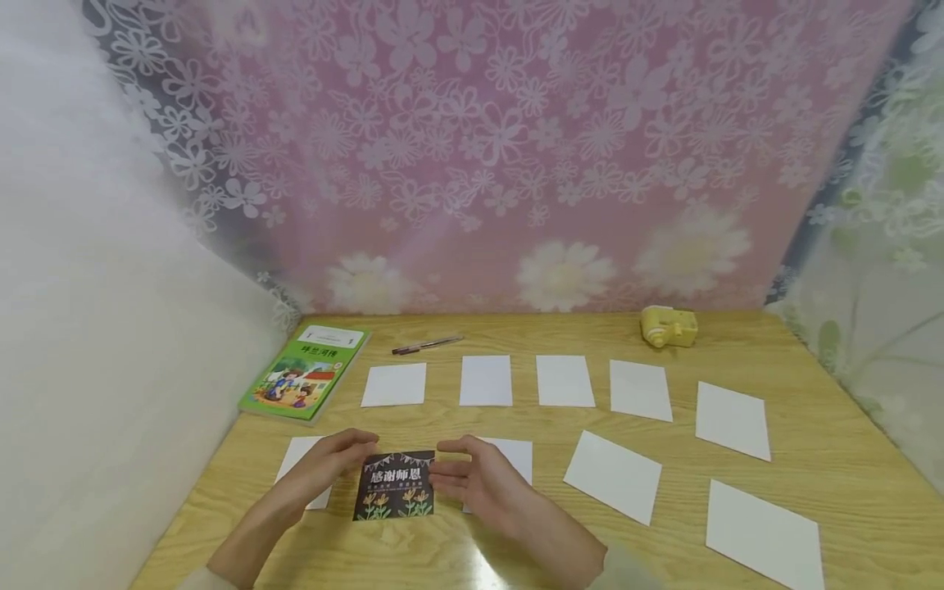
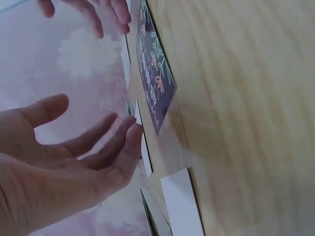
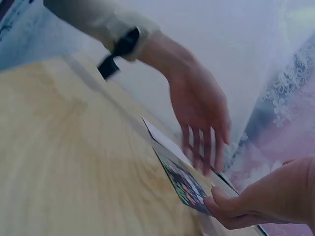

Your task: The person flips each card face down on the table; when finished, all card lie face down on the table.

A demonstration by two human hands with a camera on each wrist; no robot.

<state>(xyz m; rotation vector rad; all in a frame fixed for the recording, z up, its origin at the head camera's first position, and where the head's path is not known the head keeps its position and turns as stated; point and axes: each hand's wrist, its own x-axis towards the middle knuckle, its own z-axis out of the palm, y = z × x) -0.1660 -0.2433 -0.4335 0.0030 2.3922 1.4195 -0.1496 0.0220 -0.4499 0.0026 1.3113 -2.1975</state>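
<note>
A dark card with white Chinese lettering, bunting and orange flowers lies face up on the table between the two hands. My left hand is just beyond the card's upper left corner, fingers loosely bent and holding nothing; in the left wrist view a gap separates that hand from the card. At the card's right edge, my right hand has its fingers extended, fingertips at or touching the edge. The right wrist view shows the right hand beside the card, without a visible grip.
White cards are partly covered by the left hand and right hand. Several more white cards, such as one to the right, lie in two rows. A green book, a pen and a yellow toy-like object stand farther back.
</note>
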